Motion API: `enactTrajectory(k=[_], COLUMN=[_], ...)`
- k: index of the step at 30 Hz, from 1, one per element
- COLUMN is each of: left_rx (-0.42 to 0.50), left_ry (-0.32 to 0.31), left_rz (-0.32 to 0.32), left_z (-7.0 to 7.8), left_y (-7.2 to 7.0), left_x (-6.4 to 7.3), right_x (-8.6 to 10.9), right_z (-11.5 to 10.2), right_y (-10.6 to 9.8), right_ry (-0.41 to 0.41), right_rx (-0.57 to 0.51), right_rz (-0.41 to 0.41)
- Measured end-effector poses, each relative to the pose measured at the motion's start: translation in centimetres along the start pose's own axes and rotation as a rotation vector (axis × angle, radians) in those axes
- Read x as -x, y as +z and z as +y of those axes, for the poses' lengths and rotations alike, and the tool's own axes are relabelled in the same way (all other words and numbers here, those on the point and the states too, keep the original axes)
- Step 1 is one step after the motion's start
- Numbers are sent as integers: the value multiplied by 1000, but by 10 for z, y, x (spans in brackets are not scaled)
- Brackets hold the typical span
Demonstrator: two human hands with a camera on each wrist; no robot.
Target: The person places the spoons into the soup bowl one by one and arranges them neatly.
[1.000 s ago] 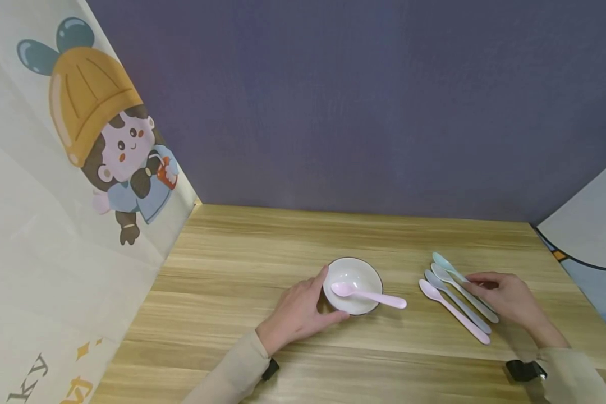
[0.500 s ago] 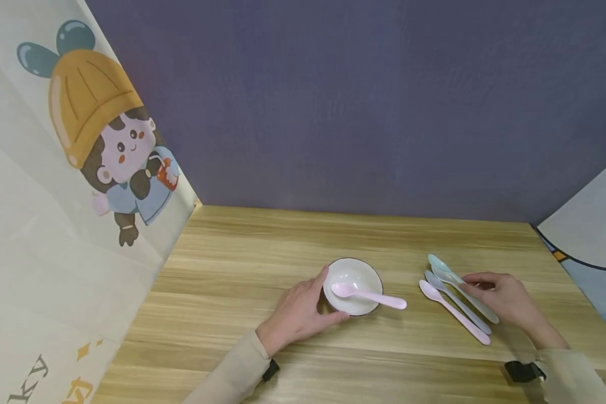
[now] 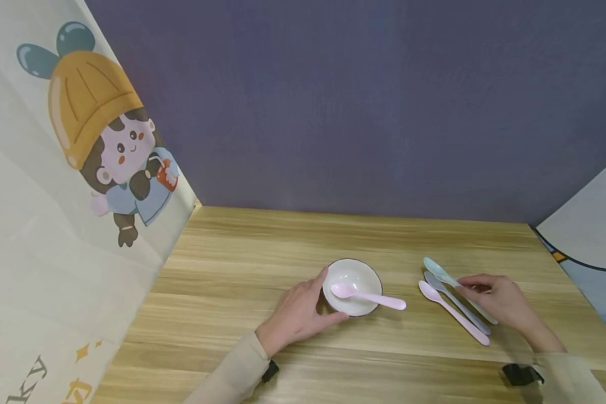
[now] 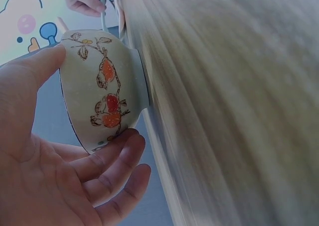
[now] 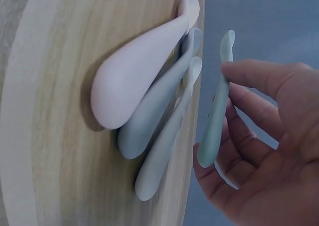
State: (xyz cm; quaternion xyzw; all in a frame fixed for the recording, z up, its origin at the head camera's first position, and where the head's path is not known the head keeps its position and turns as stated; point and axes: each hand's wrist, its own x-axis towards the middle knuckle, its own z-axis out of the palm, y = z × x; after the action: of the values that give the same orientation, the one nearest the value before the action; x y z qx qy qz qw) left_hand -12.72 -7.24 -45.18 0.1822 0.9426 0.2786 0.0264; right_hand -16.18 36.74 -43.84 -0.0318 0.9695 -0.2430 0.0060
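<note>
My left hand (image 3: pixel 299 312) holds the white bowl (image 3: pixel 354 271) on the table, thumb and fingers at its rim and side. A branch with orange and red fruit decorates its outside, seen in the left wrist view. Inside the bowl rests a pink spoon (image 3: pixel 367 295), its handle jutting over the right rim. My right hand (image 3: pixel 505 304) pinches a mint green spoon (image 5: pixel 214 118) by its handle, lifted off the table. Beside it lie a pink spoon (image 5: pixel 138 69), a grey spoon (image 5: pixel 157 109) and a pale whitish spoon (image 5: pixel 168 143); in the head view the mint spoon partly covers the whitish one.
The wood-grain table (image 3: pixel 262 241) meets a dark blue-purple wall panel (image 3: pixel 333 112) at the back. On the left stands a pale wall (image 3: pixel 40 224) with a cartoon figure (image 3: pixel 126 151). Another printed panel (image 3: pixel 591 224) edges the right side.
My right hand has moved slightly left with the mint spoon, whose bowl end now lies over the whitish spoon. The left hand and the bowl have not moved.
</note>
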Motion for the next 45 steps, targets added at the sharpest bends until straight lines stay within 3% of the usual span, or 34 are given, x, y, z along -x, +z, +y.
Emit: enactTrajectory(k=[15, 45], left_rx=[7, 20], left_ry=[17, 37], left_rz=[-7, -26], left_z=[0, -2], left_y=[-2, -5], left_x=[7, 19], right_x=[13, 36], right_z=[-16, -41], right_y=[0, 5], right_ry=[-12, -80], right_rx=[-18, -48], right_rz=[-43, -3])
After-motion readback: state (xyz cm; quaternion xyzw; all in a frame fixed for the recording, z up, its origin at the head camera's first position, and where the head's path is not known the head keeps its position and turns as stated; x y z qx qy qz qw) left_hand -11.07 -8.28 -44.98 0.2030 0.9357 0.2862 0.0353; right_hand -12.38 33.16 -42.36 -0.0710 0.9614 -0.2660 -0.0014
